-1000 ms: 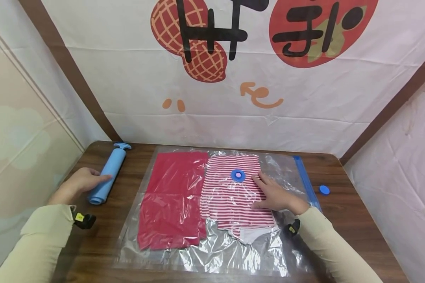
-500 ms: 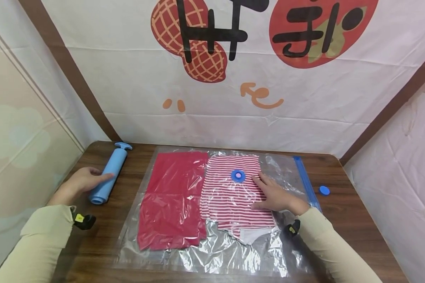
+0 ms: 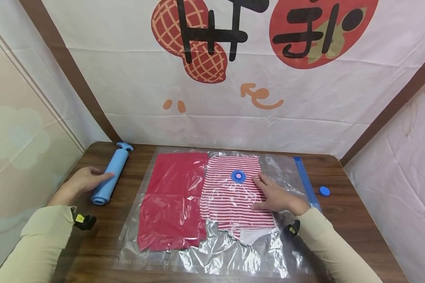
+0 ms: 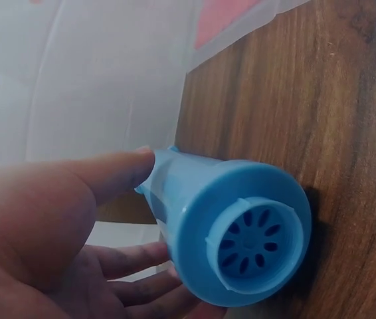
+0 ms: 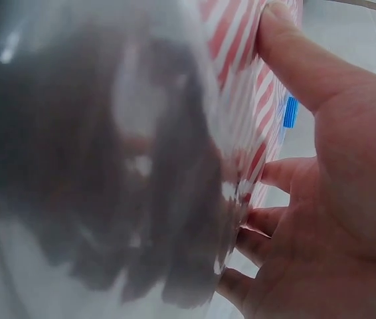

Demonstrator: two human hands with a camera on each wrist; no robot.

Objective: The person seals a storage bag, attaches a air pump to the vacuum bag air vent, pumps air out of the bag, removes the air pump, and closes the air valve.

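A light-blue hand pump lies on the left of the table, its T-handle pointing away and its slotted end toward me. My left hand touches it from the left, thumb across the barrel and relaxed fingers along the other side; some fingertips are hidden behind the barrel. A clear vacuum bag lies flat with a red folded garment and a red-and-white striped garment inside. Over the stripes sits a blue valve with its cap off. My right hand rests on the bag, fingers spread.
A round blue cap lies on the brown wooden table, right of the bag's blue zip edge. A printed cloth backdrop rises behind the table, and cloth walls stand at both sides.
The hand pump has shifted slightly to the right, with my left thumb staying against it. My right hand and the bag have not visibly moved.
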